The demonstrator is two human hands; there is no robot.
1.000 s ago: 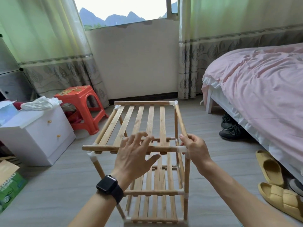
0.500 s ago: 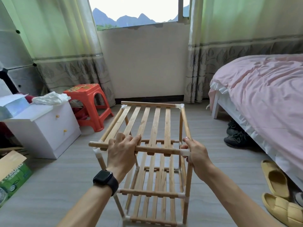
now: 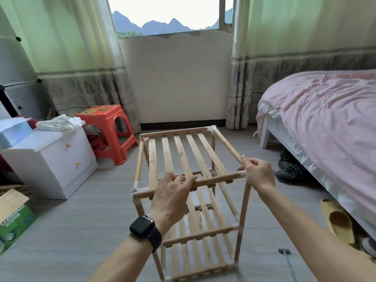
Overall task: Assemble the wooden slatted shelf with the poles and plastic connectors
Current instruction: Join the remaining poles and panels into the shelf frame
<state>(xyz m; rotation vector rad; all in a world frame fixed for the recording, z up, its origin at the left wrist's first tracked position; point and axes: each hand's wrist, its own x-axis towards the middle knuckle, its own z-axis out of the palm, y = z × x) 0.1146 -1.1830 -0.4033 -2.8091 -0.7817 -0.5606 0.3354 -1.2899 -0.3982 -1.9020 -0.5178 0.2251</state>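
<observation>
A wooden slatted shelf [image 3: 183, 155] with three tiers stands on the floor in front of me, its poles joined by white plastic connectors [image 3: 135, 190] at the corners. My left hand [image 3: 173, 194], with a black watch on the wrist, grips the near top rail from above, fingers curled over it. My right hand [image 3: 257, 174] pinches the near right top corner, where the side pole meets a white connector. The whole frame sits skewed, its top turned toward the left.
A pink-covered bed [image 3: 325, 123] fills the right side, with dark shoes [image 3: 289, 169] and yellow slippers [image 3: 337, 220] beside it. A white drawer unit [image 3: 50, 159], a red plastic stool [image 3: 109, 129] and a green carton [image 3: 14, 218] stand on the left. Curtains and a wall are behind.
My left hand went from hovering open over the slats to gripping the near top rail. The shelf has twisted, its far end swinging left, and my view has risen.
</observation>
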